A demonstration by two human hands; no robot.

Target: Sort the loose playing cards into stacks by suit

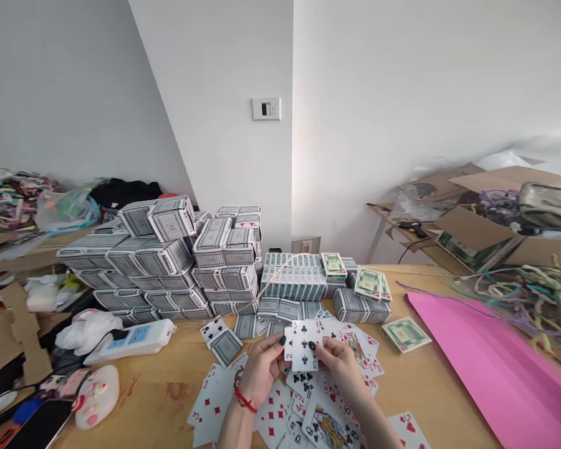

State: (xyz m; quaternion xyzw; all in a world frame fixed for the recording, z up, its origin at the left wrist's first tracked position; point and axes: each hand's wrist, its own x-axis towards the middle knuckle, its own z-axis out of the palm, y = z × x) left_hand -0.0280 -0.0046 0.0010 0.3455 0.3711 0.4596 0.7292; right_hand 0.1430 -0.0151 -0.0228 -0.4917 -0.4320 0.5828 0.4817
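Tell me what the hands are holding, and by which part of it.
Playing cards, the three of clubs in front: the left hand pinches their left side, the right hand their right side.

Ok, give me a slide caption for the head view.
Left hand and right hand hold playing cards, three of clubs foremost, above loose cards, with stacked card decks behind.
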